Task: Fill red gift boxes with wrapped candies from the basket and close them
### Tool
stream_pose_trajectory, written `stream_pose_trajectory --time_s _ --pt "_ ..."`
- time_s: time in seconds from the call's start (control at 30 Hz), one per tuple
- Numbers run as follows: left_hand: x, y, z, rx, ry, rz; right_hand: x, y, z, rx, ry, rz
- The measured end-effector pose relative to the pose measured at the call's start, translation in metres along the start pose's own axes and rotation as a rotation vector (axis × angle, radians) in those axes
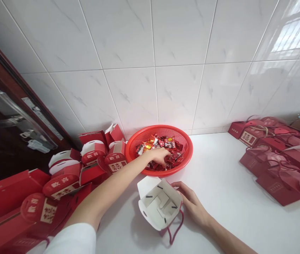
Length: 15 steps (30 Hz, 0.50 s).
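My left hand [158, 155] reaches into a red plastic basket [188, 151] of wrapped candies [171, 144]. Its fingers are bent down and closed among the candies; the fingertips are partly hidden. In front of the basket, a red paper gift box [157, 208] stands on the white table with its flaps spread, its pale inside showing and no candy visible in it. My right hand [189, 200] grips this box at its right side, with some fingers hidden behind it. A dark red cord handle [176, 229] hangs from the box's near right side.
Several red gift boxes with rounded lids [61, 181] crowd the left side, close to my left forearm. More red boxes with cord handles [282, 180] are grouped at the right. A tiled wall [178, 95] rises behind the table [213, 169]; a dark door [4, 123] is far left.
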<state>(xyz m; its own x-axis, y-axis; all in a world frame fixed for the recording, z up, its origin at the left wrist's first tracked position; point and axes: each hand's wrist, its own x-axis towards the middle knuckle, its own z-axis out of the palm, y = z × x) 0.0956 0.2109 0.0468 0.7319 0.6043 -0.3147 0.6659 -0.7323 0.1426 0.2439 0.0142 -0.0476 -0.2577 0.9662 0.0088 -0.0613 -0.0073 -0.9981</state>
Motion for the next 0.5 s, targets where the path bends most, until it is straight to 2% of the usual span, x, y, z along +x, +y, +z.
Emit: stream_pose_trajectory --time_s 0.13,0.37,0.5 --pt "0.0 -0.007 -0.002 -0.029 0.063 0.012 0.0 -0.001 0.001 -0.011 0.004 0.007" --pt "-0.006 -0.016 -0.011 -0.072 0.293 -0.083 0.0 -0.001 0.002 0.055 -0.02 0.008" --pt "-0.006 -0.019 -0.011 -0.111 0.336 -0.108 0.0 0.003 0.001 0.044 -0.018 0.007"
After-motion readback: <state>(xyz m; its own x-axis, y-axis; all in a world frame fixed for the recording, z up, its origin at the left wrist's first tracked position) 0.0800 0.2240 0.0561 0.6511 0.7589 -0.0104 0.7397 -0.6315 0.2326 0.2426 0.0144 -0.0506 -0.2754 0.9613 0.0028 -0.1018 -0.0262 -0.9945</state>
